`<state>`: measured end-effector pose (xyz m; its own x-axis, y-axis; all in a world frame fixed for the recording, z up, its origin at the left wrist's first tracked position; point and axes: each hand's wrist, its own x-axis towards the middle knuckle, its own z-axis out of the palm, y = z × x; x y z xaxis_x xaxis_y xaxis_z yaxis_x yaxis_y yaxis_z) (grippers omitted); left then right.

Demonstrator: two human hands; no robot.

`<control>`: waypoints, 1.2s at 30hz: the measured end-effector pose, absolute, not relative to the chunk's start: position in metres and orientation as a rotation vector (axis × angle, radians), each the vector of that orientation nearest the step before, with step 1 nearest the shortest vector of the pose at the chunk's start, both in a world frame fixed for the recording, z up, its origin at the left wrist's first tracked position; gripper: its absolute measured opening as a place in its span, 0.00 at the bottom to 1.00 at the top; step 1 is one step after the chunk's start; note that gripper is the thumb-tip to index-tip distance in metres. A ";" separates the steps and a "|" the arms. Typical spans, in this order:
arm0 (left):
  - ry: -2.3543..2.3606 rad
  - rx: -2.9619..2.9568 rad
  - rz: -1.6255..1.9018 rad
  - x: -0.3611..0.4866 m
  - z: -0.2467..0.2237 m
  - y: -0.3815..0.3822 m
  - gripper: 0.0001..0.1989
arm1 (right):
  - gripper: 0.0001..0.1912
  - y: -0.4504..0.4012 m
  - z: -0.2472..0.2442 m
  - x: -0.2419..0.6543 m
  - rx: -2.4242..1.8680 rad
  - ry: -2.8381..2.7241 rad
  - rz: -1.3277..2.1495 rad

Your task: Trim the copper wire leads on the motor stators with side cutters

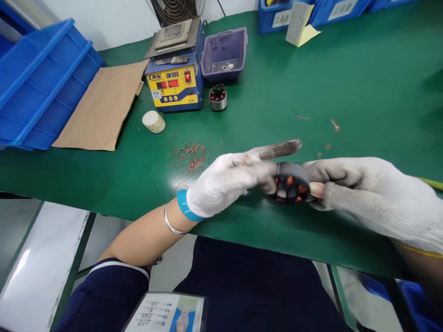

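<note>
Right of centre, I'm clamping the right hand (360, 193) on the wound ring (294, 173), ideally sparing its windings; the left hand (228, 182) is blurring, grip unclear.

- We record one motor stator (292, 181): a short ring with a smooth dark-grey outer wall, slightly blurred.
- Inside the bore we see orange-copper windings set at intervals between dark parts; a pale patch shows among them, its nature unclear to us.
- Pose: tilted, its open face turned toward us.
- Position: between our left hand (235, 182) and right hand (356, 184), gripped at its right side; left contact blurred.
</note>
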<state>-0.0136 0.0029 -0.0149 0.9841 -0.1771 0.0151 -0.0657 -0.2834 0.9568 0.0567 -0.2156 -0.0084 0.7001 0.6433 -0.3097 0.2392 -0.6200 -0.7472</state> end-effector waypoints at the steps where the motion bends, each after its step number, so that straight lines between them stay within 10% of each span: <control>1: -0.154 1.790 -0.107 -0.015 -0.015 0.001 0.20 | 0.22 -0.215 -0.008 0.056 -2.197 -0.699 0.741; 9: -0.352 2.228 -0.176 -0.018 -0.029 -0.009 0.18 | 0.17 -0.202 -0.016 0.050 -2.595 -1.071 0.392; 19: 0.002 2.238 0.045 -0.015 -0.025 0.002 0.46 | 0.15 -0.231 -0.023 0.058 -2.212 -0.267 0.017; 29: -0.195 2.340 -0.285 -0.014 -0.017 0.003 0.54 | 0.19 -0.209 -0.034 0.058 -2.461 -1.372 0.089; 36: -0.313 2.574 -0.348 -0.008 -0.022 0.005 0.26 | 0.16 -0.215 -0.032 0.051 -2.470 -1.293 0.409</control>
<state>-0.0082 0.0052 -0.0216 0.9404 -0.2862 -0.1838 -0.1530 -0.8386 0.5229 0.0512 -0.2145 -0.0320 0.5489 0.8297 -0.1016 0.7373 -0.5378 -0.4089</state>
